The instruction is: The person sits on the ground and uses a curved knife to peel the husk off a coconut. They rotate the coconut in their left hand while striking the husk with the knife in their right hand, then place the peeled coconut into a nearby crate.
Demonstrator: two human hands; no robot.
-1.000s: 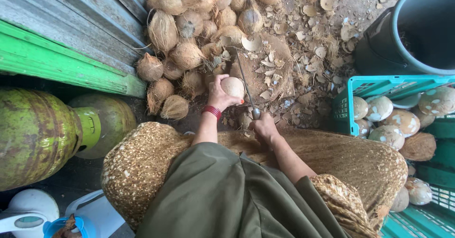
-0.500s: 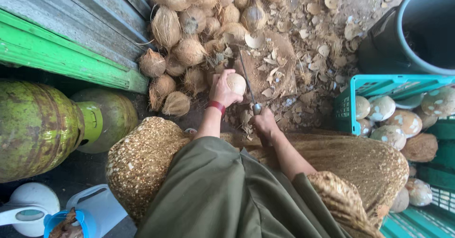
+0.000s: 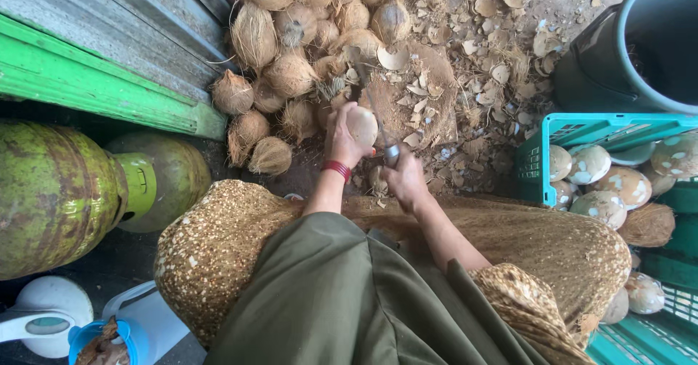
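Left hand (image 3: 342,138) grips a pale coconut (image 3: 361,125) just right of the husked coconut pile (image 3: 291,67). Right hand (image 3: 404,179) clenches a knife (image 3: 385,136), blade beside the coconut. Risk: blade skids off the round shell into left fingers.

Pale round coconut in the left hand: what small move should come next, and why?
Probably a short paring stroke. The left hand holds the pale, mostly peeled round coconut over the chip-strewn wooden block, and the right hand grips a metal-handled knife just beside it.
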